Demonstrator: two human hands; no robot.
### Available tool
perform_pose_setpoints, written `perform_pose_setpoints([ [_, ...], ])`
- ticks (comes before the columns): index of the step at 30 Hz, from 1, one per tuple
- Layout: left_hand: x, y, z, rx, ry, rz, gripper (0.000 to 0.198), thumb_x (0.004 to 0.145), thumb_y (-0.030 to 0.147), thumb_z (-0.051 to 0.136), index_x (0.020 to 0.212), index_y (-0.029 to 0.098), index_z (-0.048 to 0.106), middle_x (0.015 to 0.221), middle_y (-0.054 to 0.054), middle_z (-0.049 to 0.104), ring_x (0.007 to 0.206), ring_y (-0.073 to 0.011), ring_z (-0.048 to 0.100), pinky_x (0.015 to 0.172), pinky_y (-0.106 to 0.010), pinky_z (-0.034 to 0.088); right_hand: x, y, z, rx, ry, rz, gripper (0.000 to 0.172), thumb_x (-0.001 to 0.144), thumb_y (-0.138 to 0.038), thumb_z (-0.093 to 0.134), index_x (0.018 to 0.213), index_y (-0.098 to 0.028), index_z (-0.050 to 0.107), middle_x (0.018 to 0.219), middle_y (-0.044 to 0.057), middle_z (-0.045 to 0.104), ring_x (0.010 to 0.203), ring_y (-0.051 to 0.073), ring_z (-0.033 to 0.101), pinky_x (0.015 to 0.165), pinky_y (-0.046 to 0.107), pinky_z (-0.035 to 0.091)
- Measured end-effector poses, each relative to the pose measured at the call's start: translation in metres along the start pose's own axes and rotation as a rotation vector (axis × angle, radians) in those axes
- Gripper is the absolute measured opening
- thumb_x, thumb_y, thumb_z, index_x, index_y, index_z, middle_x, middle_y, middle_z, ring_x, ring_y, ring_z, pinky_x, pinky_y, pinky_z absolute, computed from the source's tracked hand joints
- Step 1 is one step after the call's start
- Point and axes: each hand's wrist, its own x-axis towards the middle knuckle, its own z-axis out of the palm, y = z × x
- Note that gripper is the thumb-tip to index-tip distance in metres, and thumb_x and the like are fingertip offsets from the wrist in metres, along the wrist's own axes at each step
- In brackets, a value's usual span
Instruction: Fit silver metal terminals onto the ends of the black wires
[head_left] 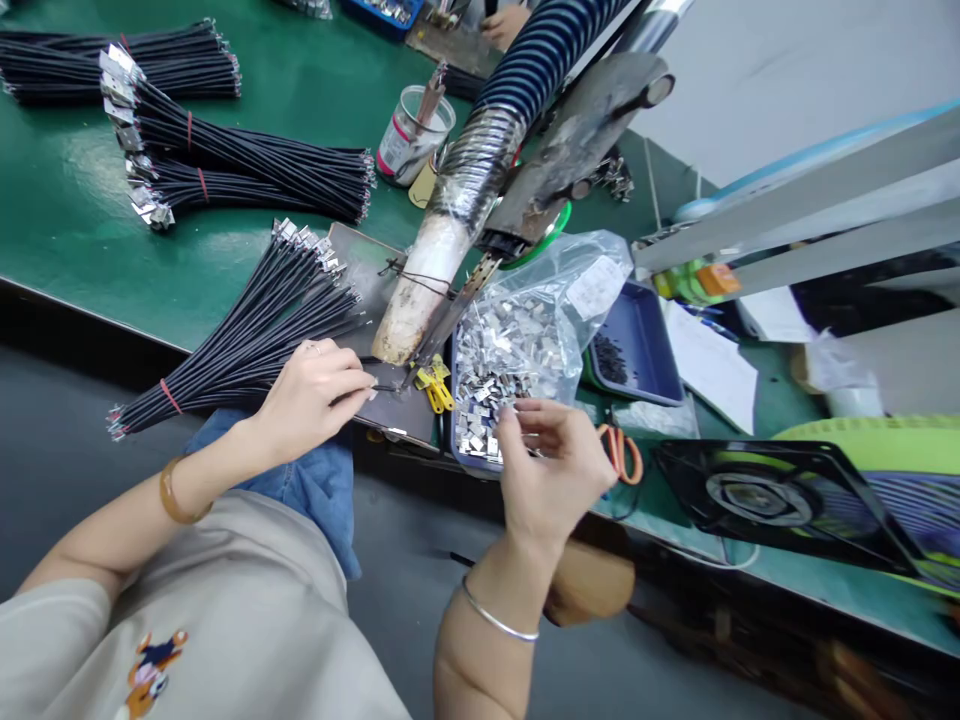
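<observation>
My left hand (319, 395) is closed in a pinch on a thin black cable (386, 388), whose end points at the soldering iron tip (412, 372). Beneath and beside that hand spreads a bundle of black cables (240, 335), tied with a red band, with metal connectors on many of the far ends. Over the near part of a blue tray (454, 440), my right hand (555, 460) has its thumb and index finger pinched together. What sits between those fingertips is too small to make out. Small silver metal connectors (476, 430) fill the tray, partly inside a clear plastic bag (592, 270).
A fume hose (480, 160) slants down beside the iron. Yellow clips (433, 385) lie left of the tray. Orange-handled scissors (621, 455), a blue bin (645, 340) and a black fan (780, 495) stand right. More cable bundles (247, 165) and a cup (412, 135) are behind.
</observation>
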Motion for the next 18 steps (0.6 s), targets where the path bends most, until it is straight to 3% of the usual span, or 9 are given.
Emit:
perform_pose_setpoints([
  [3,-0.005,0.011,-0.005,-0.119,0.024,0.007,0.024,0.096,0.018,0.054,0.087,0.015,0.076,0.079,-0.006,0.074,0.073,-0.0161,0.061,0.076,-0.03,0.047,-0.007,-0.018,-0.007,0.308,0.039,0.146,0.026,0.077,-0.032,0.077,0.069,-0.02,0.056,0.084,0.0,0.068,0.045,0.007,0.056,0.045,0.024,0.049],
  [5,-0.005,0.018,-0.006,-0.233,0.013,-0.014,0.021,0.093,0.016,0.056,0.088,0.014,0.076,0.074,-0.005,0.073,0.062,-0.0124,0.057,0.066,-0.025,0.045,-0.014,-0.031,-0.006,0.486,-0.011,0.193,0.029,0.075,-0.032,0.08,0.069,-0.019,0.055,0.084,-0.001,0.069,0.04,0.006,0.056,0.043,0.023,0.052],
  [7,-0.004,0.025,-0.007,-0.354,-0.032,-0.072,0.019,0.09,0.015,0.057,0.087,0.012,0.076,0.067,-0.002,0.069,0.051,-0.0087,0.048,0.055,-0.022,0.04,-0.022,-0.042,-0.001,0.571,-0.077,0.206,0.029,0.076,-0.031,0.082,0.069,-0.019,0.056,0.084,-0.001,0.071,0.045,0.008,0.063,0.049,0.024,0.059],
  [10,-0.001,0.033,-0.006,-0.522,-0.138,-0.245,0.019,0.086,0.018,0.058,0.078,0.011,0.075,0.056,0.002,0.061,0.046,-0.0065,0.039,0.047,-0.019,0.033,-0.038,-0.053,0.013,0.507,-0.082,0.157,0.022,0.083,-0.029,0.077,0.072,-0.019,0.061,0.088,0.003,0.075,0.064,0.015,0.075,0.062,0.029,0.065],
  [13,0.003,0.037,-0.002,-0.689,-0.176,-0.438,0.02,0.082,0.022,0.058,0.074,0.01,0.072,0.059,-0.001,0.063,0.051,-0.0077,0.046,0.048,-0.017,0.037,-0.049,-0.055,0.027,0.334,-0.025,0.021,0.009,0.088,-0.026,0.071,0.082,-0.02,0.07,0.092,0.006,0.078,0.084,0.02,0.077,0.074,0.035,0.065],
  [15,0.005,0.037,0.001,-0.749,-0.16,-0.502,0.021,0.081,0.024,0.058,0.071,0.01,0.071,0.063,-0.002,0.066,0.056,-0.0093,0.052,0.052,-0.017,0.042,-0.053,-0.054,0.033,0.297,-0.055,-0.035,0.006,0.09,-0.024,0.069,0.086,-0.021,0.073,0.094,0.006,0.078,0.088,0.02,0.076,0.078,0.037,0.065],
  [18,0.006,0.037,0.003,-0.741,-0.126,-0.508,0.02,0.081,0.023,0.059,0.071,0.01,0.071,0.065,-0.003,0.067,0.058,-0.0096,0.054,0.053,-0.017,0.043,-0.053,-0.054,0.038,0.368,-0.157,0.003,0.008,0.09,-0.024,0.068,0.085,-0.021,0.074,0.093,0.005,0.078,0.086,0.019,0.076,0.074,0.033,0.064],
])
